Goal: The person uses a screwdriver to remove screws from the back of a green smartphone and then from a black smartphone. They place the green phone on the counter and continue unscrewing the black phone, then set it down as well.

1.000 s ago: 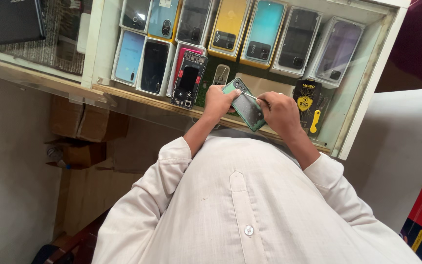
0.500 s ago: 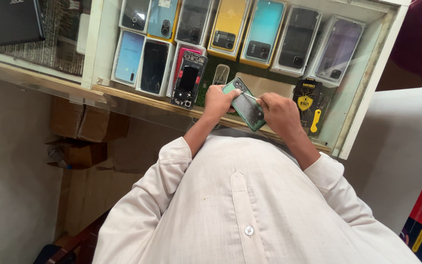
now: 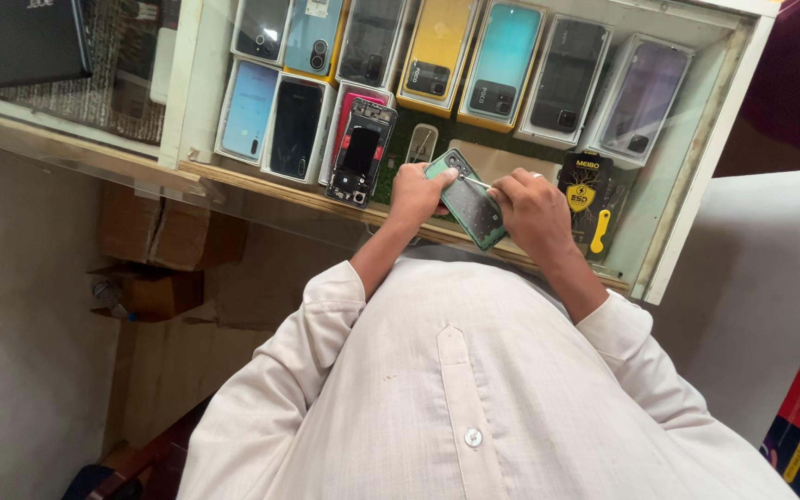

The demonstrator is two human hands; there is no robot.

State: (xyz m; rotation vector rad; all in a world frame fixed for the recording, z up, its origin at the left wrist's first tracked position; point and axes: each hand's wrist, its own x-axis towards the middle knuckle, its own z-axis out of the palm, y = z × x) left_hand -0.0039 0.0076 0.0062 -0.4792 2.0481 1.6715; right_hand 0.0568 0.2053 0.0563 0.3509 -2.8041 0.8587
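While both hands [image 3: 474, 199] grip a green phone back [image 3: 468, 199], boxed phones [image 3: 437, 65] fill the display case [image 3: 696, 176].

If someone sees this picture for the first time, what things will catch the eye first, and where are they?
In the middle, the left hand grips a dark green phone back cover while the right hand works a thin tool against it. Behind the hands, rows of boxed phones fill a white display case, with a yellow box near the top. An opened phone frame leans just left of the hands.
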